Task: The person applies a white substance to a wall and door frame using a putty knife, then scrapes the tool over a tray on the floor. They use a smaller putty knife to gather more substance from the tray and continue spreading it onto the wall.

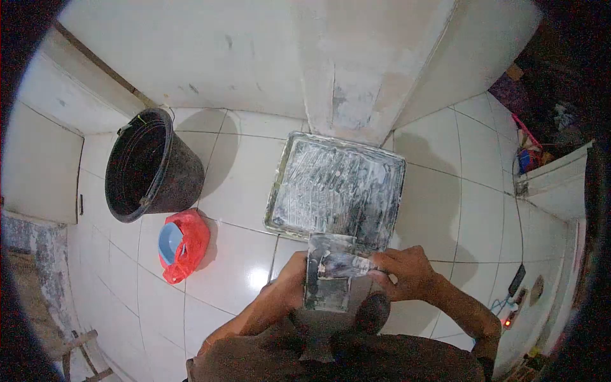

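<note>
My left hand (293,275) is closed around the side of a flat rectangular plate (328,297), dark and smeared with white paste. My right hand (405,272) grips the handle of a putty knife (340,265). Its paste-covered blade lies across the face of the plate, apparently touching it. Just beyond both hands, a shallow rectangular tray (276,194) rests on the floor, with ridged streaks of white paste spread over its inside. The plate's near end is close to my body, and its handle, if any, is hidden.
On the left stands a black bucket (181,172), tilted in view. A red plastic bag (196,245) with a light blue bowl (170,242) sits nearer. A patched wall column (356,76) rises behind the tray. At right, a cable and power strip (511,312) lie on the tiles.
</note>
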`<state>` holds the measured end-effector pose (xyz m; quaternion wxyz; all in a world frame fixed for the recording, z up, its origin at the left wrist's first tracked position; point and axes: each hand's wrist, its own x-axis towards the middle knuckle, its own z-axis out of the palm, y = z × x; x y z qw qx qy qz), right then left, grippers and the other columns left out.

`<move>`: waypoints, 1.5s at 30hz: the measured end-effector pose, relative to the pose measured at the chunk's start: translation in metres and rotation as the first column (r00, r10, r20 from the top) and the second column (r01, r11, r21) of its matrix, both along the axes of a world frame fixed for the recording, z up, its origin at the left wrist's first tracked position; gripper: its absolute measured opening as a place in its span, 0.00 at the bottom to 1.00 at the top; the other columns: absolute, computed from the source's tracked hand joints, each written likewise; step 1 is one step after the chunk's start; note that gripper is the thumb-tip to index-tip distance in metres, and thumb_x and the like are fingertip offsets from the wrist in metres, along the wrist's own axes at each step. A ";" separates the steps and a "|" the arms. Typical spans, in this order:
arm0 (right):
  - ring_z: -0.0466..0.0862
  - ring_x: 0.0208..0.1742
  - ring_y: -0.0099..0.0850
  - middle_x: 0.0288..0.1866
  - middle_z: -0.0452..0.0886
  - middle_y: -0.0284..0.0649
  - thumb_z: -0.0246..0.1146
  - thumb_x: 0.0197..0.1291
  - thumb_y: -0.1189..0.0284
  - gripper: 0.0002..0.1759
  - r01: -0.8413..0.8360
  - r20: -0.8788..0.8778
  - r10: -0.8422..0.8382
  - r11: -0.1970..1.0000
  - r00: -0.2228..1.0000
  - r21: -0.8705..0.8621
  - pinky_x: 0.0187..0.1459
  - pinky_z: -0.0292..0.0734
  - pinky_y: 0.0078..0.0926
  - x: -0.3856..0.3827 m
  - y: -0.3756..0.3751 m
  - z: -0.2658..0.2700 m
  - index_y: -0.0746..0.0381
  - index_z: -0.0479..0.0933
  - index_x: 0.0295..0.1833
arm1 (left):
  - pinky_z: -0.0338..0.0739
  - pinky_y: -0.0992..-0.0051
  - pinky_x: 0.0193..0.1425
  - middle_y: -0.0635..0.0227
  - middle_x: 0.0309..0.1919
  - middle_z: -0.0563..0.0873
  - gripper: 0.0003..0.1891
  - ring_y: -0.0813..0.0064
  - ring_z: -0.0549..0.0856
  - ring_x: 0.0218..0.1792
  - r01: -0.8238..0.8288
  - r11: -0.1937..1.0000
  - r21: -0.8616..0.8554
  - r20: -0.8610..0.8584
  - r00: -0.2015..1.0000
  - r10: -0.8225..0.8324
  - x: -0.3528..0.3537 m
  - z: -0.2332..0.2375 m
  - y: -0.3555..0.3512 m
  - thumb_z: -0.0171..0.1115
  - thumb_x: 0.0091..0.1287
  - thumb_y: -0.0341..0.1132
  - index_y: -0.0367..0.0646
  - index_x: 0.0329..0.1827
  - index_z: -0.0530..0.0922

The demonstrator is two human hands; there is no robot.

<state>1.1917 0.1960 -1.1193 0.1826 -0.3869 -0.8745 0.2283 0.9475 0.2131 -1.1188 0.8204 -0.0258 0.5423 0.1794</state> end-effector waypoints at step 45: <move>0.74 0.17 0.34 0.21 0.75 0.42 0.63 0.59 0.66 0.10 0.307 -0.215 -0.337 0.938 0.917 -0.160 0.23 0.70 0.31 0.002 0.018 -0.009 0.62 0.78 0.42 | 0.81 0.56 0.44 0.57 0.36 0.84 0.20 0.60 0.84 0.35 -0.157 0.987 0.033 0.220 0.965 0.147 -0.007 -0.024 -0.005 0.40 0.69 0.42 0.37 0.46 0.78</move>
